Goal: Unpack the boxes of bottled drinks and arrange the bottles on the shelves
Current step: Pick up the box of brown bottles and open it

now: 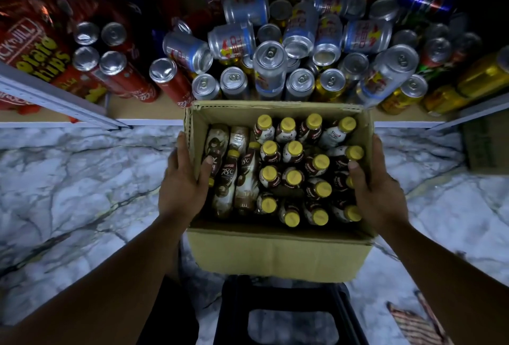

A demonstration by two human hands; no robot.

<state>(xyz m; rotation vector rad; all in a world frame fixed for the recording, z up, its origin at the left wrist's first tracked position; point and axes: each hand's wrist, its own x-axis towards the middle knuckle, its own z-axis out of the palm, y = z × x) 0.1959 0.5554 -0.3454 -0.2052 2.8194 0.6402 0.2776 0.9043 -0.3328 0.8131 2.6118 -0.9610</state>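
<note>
Cardboard walls gave our grip — left hand [183, 179] and right hand [377, 187] clamped on the box [275, 251], thumbs inside; a tilt, we feared, could spill bottles [293, 176].

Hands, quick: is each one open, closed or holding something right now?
Left hand: holding the cardboard box by its left wall, thumb inside the rim.
Right hand: holding the same box by its right wall, thumb inside.
</note>
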